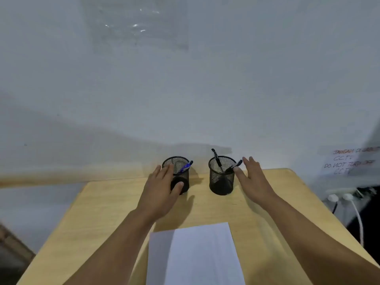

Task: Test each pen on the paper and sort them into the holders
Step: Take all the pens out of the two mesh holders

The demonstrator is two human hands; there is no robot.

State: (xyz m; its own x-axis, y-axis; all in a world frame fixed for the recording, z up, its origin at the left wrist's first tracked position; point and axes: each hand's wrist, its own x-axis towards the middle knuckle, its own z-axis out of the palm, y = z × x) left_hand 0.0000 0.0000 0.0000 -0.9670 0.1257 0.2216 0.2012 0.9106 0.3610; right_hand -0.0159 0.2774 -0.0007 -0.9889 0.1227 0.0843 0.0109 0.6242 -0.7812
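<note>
Wooden desk (107,204) against a white wall. Both hands spread wide and empty: left hand (159,189) touching the left holder (178,174), right hand (254,182) beside the right holder (222,175). Pens stand inside both; paper (195,256) lies nearer. Sorting looks finished or unstarted; next likely grasps a holder.

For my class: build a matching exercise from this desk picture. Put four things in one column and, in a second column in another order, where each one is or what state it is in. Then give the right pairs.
Column A
1. blue pen
2. two black pens
3. sheet of paper
4. left hand

Column B
a. lies flat at the near edge of the table
b. stands in the left mesh holder
c. open, curved around the left mesh holder
d. lean in the right mesh holder

Pairs: 1-b, 2-d, 3-a, 4-c
</note>
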